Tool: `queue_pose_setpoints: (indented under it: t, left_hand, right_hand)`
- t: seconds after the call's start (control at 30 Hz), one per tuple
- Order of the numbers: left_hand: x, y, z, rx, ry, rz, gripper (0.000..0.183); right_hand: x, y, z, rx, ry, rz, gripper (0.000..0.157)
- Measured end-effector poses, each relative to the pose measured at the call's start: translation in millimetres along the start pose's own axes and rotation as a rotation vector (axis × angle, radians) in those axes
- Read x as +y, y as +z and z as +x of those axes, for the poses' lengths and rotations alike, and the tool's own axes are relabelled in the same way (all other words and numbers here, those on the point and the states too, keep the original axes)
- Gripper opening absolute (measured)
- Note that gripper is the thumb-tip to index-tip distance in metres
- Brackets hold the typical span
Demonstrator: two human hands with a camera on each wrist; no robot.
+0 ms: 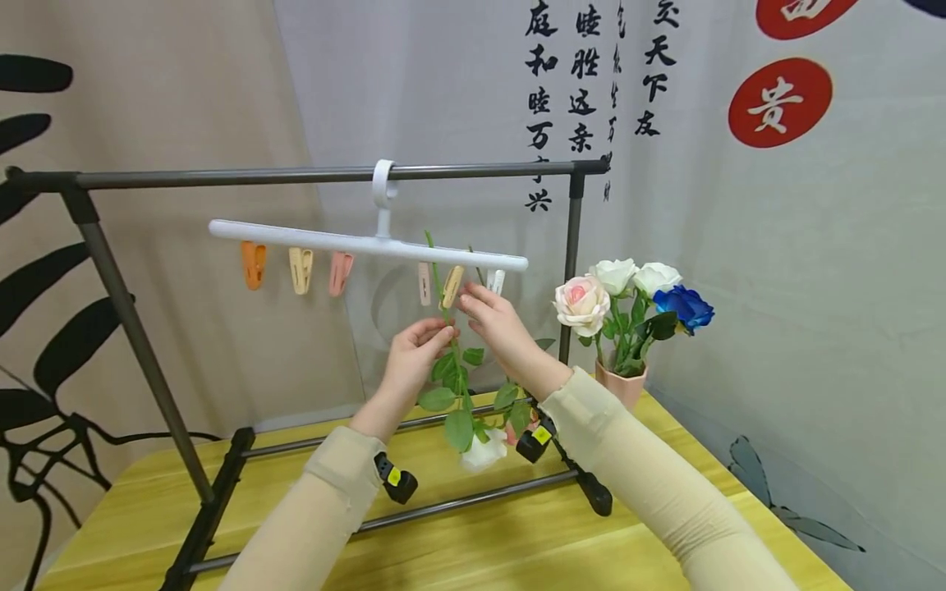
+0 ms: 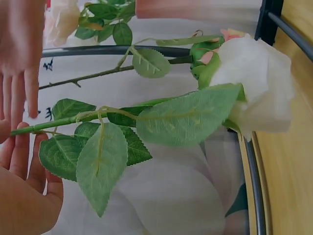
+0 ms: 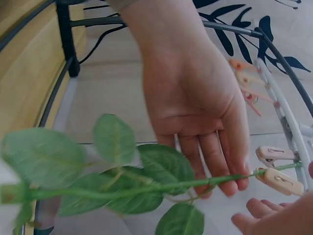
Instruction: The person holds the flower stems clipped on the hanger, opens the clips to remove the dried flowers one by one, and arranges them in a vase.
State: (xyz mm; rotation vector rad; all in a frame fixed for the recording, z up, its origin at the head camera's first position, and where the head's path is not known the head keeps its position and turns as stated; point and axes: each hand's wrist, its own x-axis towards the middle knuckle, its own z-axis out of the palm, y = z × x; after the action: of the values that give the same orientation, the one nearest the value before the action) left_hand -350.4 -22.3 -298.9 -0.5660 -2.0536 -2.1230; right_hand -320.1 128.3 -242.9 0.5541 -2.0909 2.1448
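Head down, a white rose [image 1: 484,450] hangs below the white hanger [image 1: 310,239]. Its green stem [image 3: 146,188] runs up past a yellow clothespin [image 3: 281,181], which appears clipped onto it. My left hand [image 1: 417,353] pinches this stem between thumb and fingertips just below the clothespin. My right hand [image 1: 506,332] is beside the yellow clothespin [image 1: 452,287], fingers extended and loosely bent, gripping nothing. In the right wrist view, its fingers [image 3: 254,215] are slightly apart from the clothespin. Behind the white rose hangs a pink rose [image 2: 208,54], mostly hidden.
The hanger hooks over a dark metal rack [image 1: 244,177] standing on the wooden table [image 1: 473,542]. Orange [image 1: 253,264], cream [image 1: 300,271], pink [image 1: 341,273], pale [image 1: 424,284] and white clothespins [image 1: 495,281] hang from it. A pink vase [image 1: 621,384] of roses stands right.
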Motion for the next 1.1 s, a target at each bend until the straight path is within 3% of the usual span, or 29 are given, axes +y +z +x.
queue_pose_setpoints:
  t: [0.43, 0.73, 1.1]
  left_hand:
    - [2.8, 0.3, -3.0, 0.015, -0.001, 0.020, 0.029]
    - [4.1, 1.1, -3.7, 0.010, 0.021, 0.033, 0.025]
    - [-13.6, -0.8, -16.8, -0.034, -0.047, 0.043, 0.022]
  right_hand:
    - [-12, 21.8, 33, 0.114, 0.095, 0.254, 0.041]
    - [-11, 22.5, 36, 0.146, 0.109, 0.282, 0.040]
    - [-13, 11.2, 39, 0.160, 0.110, 0.277, 0.037]
